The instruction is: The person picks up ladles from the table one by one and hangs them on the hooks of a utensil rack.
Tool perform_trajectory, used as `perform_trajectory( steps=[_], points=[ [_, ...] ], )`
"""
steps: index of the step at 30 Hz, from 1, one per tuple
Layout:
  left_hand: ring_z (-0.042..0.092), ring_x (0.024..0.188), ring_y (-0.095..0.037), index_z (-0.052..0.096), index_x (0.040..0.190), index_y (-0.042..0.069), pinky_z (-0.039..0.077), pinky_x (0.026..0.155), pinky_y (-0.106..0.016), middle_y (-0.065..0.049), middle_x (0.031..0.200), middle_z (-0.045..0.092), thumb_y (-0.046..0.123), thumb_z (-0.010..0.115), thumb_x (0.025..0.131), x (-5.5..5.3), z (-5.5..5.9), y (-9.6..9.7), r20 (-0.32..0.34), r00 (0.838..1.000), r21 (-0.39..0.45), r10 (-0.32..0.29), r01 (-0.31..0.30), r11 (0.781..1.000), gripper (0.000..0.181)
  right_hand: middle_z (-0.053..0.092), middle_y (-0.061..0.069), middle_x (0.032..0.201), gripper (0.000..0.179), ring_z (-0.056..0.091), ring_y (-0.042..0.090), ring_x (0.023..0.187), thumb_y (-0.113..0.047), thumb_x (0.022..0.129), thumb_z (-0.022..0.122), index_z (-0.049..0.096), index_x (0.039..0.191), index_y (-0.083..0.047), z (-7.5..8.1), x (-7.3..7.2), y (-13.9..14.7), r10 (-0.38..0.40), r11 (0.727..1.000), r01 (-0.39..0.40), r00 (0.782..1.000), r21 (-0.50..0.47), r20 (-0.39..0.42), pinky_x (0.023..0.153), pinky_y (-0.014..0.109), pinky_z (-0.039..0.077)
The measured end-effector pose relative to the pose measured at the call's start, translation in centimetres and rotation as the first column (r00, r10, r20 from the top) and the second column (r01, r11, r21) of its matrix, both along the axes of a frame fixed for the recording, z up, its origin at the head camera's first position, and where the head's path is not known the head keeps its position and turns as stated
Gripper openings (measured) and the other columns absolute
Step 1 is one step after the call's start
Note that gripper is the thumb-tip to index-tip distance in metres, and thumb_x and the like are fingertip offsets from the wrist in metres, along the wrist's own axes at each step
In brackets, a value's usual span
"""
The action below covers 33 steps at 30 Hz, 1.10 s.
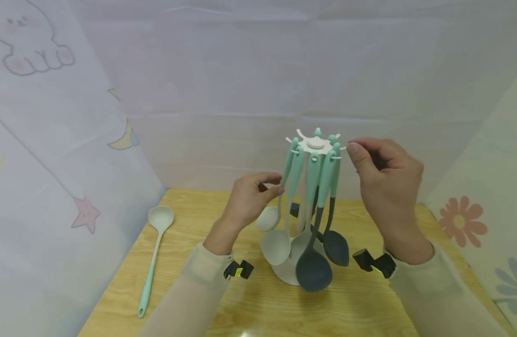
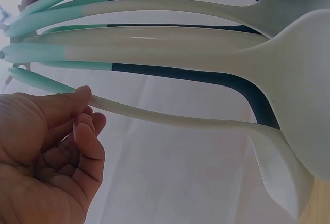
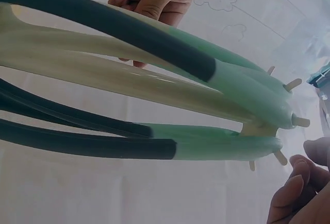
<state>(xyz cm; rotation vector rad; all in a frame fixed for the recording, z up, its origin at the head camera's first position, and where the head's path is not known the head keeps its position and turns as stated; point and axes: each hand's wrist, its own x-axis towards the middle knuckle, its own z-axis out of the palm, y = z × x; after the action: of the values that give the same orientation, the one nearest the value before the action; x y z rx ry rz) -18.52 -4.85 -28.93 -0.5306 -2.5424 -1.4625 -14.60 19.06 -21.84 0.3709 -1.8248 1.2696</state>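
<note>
A rotating utensil stand (image 1: 315, 143) with white hooks carries several mint-handled kitchen utensils. My left hand (image 1: 253, 194) pinches the lower handle of a small white ladle (image 1: 268, 219) at the stand's left side; its thumb and fingertips meet where the mint part turns white, as the left wrist view shows. Close by hang a white turner-like utensil (image 1: 276, 246) and a dark grey ladle (image 1: 314, 271). Beside the stand's top right, my right hand (image 1: 391, 180) has its fingers loosely bent near a hook tip. In the right wrist view, a small gap separates the right fingertips (image 3: 298, 170) from that hook.
On the wooden table (image 1: 191, 281), a white slotless ladle with a mint handle (image 1: 156, 252) lies at the left. Another dark utensil (image 1: 336, 248) hangs at the stand's right. Printed cloth walls (image 1: 225, 93) surround the table's back and sides.
</note>
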Motion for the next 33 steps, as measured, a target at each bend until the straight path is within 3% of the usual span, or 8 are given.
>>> perform_trajectory(
  steps=[6, 19, 33],
  points=[
    [0.072, 0.089, -0.018, 0.074, 0.133, 0.019, 0.058, 0.072, -0.031, 0.0, 0.127, 0.075, 0.025, 0.076, 0.1, 0.2, -0.2, 0.0, 0.019, 1.0, 0.016, 0.004, -0.005, 1.0, 0.033, 0.067, -0.018, 0.085, 0.005, 0.055, 0.002, 0.067, 0.002, 0.091, 0.08, 0.081, 0.096, 0.003, -0.5, 0.7, -0.9, 0.025, 0.998, -0.02, 0.995, 0.056, -0.097, 0.065, 0.015, 0.044],
    [0.062, 0.086, -0.018, 0.076, 0.13, 0.016, 0.054, 0.07, -0.032, -0.001, 0.122, 0.073, 0.026, 0.078, 0.098, 0.4, -0.3, 0.3, -0.033, 0.999, -0.013, 0.032, -0.032, 0.999, 0.033, 0.071, 0.008, 0.086, 0.01, 0.058, 0.0, 0.072, 0.003, 0.088, 0.083, 0.081, 0.098, 0.002, -0.6, 1.0, -1.7, 0.013, 0.993, 0.003, 0.991, 0.118, -0.131, 0.068, 0.012, 0.047],
    [0.061, 0.084, -0.018, 0.077, 0.127, 0.015, 0.053, 0.07, -0.032, -0.002, 0.118, 0.073, 0.025, 0.077, 0.099, 0.2, -0.5, 0.0, -0.038, 0.998, -0.017, 0.048, -0.048, 0.999, 0.031, 0.067, 0.003, 0.078, 0.002, 0.052, 0.003, 0.065, 0.003, 0.088, 0.082, 0.081, 0.089, 0.003, -0.8, 0.7, -2.2, 0.041, 0.995, -0.028, 0.989, 0.095, -0.143, 0.062, 0.014, 0.042]
  ],
)
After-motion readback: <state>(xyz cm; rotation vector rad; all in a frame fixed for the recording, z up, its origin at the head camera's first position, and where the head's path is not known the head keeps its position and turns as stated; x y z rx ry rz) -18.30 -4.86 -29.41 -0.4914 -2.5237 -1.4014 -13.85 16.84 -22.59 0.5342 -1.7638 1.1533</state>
